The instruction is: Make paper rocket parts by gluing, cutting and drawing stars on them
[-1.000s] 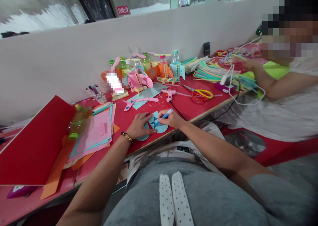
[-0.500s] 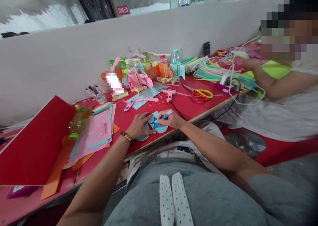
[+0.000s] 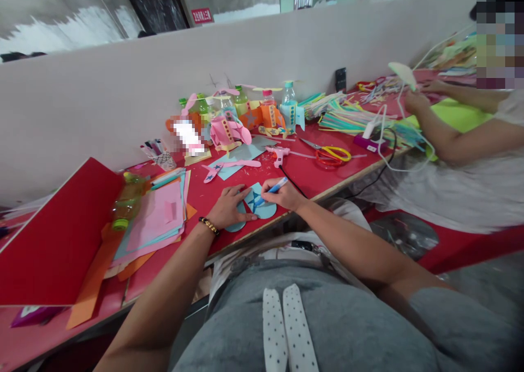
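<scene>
Light blue paper cutouts with rounded ends lie at the front edge of the red table. On the right-hand cutout [image 3: 268,211] a dark blue star [image 3: 254,199] is drawn. My right hand [image 3: 286,194] grips a blue marker [image 3: 272,191], its tip down at the star. Spread flat, my left hand [image 3: 231,207] presses on the paper, with its thumb on the right cutout and its palm partly covering the left cutout [image 3: 237,225]. A pink paper strip with stars [image 3: 231,167] lies just beyond my left hand.
Behind my hands lie a pink glue gun [image 3: 279,155] and scissors [image 3: 333,154]. Decorated bottles [image 3: 289,107] stand along the wall. At left are coloured paper sheets [image 3: 158,219], a green bottle [image 3: 129,200] and a red board [image 3: 61,241]. A co-worker [image 3: 454,126] sits at right.
The marker has shifted slightly to the right and tilted lower in my right hand, over the star. My left hand stays put. The co-worker at right has leaned away and raised a pale object.
</scene>
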`<state>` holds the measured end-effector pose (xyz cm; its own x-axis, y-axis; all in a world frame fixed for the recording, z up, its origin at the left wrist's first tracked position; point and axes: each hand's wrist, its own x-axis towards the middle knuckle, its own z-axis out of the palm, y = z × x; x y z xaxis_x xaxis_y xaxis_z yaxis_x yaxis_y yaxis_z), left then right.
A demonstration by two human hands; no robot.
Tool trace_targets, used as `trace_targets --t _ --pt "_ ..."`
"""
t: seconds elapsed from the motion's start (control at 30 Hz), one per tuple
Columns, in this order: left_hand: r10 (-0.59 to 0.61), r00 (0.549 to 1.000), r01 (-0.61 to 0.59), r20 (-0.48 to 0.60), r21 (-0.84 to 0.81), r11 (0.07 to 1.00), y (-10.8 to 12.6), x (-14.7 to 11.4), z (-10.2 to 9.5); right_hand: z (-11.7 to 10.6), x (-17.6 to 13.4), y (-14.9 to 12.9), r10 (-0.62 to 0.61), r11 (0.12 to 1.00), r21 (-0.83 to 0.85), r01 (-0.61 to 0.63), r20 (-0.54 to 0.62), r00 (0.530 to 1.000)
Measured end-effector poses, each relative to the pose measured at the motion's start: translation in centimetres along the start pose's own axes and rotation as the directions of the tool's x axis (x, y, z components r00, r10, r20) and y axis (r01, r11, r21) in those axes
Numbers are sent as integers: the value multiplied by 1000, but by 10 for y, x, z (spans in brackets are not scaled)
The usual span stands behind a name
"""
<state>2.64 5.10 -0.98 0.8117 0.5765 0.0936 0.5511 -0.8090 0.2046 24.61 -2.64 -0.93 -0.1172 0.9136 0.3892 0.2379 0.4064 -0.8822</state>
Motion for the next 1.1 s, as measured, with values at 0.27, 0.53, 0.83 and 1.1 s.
trace_targets --t 0.27,0.53,0.83,1.1 --pt "-6 1000 6 -3 -9 1000 -1 0 1 2 2 12 20 997 -73 -27 -105 994" --pt "-15 1000 15 -1 -13 1000 0 0 0 2 2 11 17 995 -93 -27 -113 994" --pt "-9 1000 9 -6 -12 1000 1 0 -1 2 2 12 11 996 -87 -19 -95 995" --pt "-8 1000 8 1 -10 1000 1 0 -1 1 1 10 20 997 -70 -27 -93 995"
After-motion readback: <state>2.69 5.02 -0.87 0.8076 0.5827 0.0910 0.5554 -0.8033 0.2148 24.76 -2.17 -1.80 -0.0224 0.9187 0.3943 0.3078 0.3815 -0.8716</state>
